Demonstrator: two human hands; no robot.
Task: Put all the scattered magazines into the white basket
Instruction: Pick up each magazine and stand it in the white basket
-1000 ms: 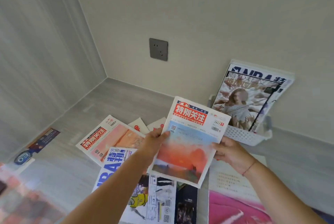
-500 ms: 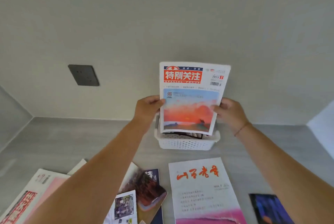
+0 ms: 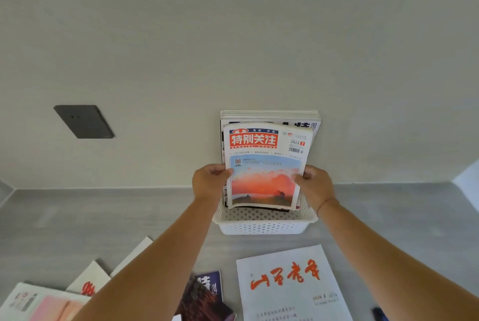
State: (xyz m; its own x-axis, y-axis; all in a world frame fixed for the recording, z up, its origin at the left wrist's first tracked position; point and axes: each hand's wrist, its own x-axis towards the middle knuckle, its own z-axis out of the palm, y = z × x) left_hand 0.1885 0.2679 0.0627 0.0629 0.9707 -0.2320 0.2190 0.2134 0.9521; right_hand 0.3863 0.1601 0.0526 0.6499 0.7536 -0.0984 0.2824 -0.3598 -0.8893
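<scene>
While left hand [image 3: 208,182], right hand [image 3: 315,186] pinch edges, magazine [image 3: 264,165] overhangs basket [image 3: 261,226].

White basket [image 3: 261,226]: perforated plastic, on the grey floor [image 3: 103,217] against the wall [image 3: 233,35].
Sunset magazine [image 3: 264,173]: red title banner, orange-sky cover; upright, slightly bowed, lower edge inside the basket.
Rear magazines [image 3: 269,116]: upright in the basket, leaning on the wall.
Calligraphy magazine [image 3: 290,284]: white, red brush lettering, flat just before the basket.
Dark magazine [image 3: 204,297]: flat, left of it.
</scene>
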